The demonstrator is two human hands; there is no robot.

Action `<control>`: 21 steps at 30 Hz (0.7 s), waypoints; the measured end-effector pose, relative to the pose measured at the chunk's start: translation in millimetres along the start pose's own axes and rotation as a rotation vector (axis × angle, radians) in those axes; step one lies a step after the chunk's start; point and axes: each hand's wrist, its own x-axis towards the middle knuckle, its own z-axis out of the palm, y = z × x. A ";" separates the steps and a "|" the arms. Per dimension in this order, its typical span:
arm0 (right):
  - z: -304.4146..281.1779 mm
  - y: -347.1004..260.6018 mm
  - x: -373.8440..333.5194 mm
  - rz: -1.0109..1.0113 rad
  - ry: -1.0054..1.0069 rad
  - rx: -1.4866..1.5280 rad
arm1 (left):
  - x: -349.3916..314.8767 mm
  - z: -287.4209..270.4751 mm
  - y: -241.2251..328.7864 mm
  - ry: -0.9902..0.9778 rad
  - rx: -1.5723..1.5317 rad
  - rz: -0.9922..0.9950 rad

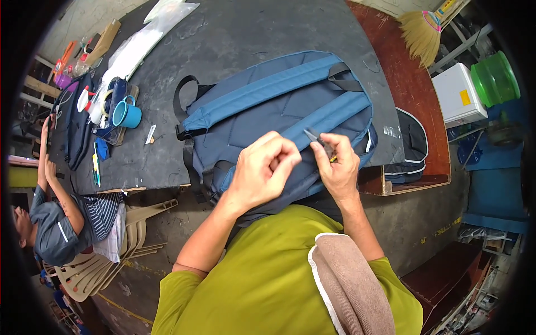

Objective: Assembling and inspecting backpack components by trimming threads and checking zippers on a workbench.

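Note:
A blue backpack (251,125) lies on the dark table in front of me, its two padded shoulder straps (268,86) facing up. Over its near part my left hand (262,170) is closed, thumb against curled fingers; whatever it pinches, if anything, is too small to make out. My right hand (341,167) grips a pair of small thread snips (319,137), with the pointed metal tips toward the left, above the lower shoulder strap. A black webbing strap (187,92) loops off the bag's left end.
On the table's left stand a blue mug (127,114) and a spray bottle (86,100), near white plastic sheeting (137,53). A co-worker (61,218) handles a dark bag (75,131) there. At right, a reddish-brown wooden bin (413,72) holds a black bag (412,142). Stacked chairs (106,262) stand lower left.

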 end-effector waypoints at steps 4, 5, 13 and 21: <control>0.7 9.4 7.5 0.240 -0.001 0.286 | -6.5 -78.4 24.5 -0.876 -0.173 0.433; 3.4 6.9 14.0 0.242 0.001 0.382 | -13.3 -94.9 23.7 -1.009 -0.255 0.349; 16.6 5.3 52.3 0.287 -0.019 0.428 | -49.6 -105.5 -8.3 0.168 0.431 0.131; 23.7 -32.0 50.1 0.123 -0.052 0.127 | -43.7 -88.2 -39.1 0.284 0.584 0.126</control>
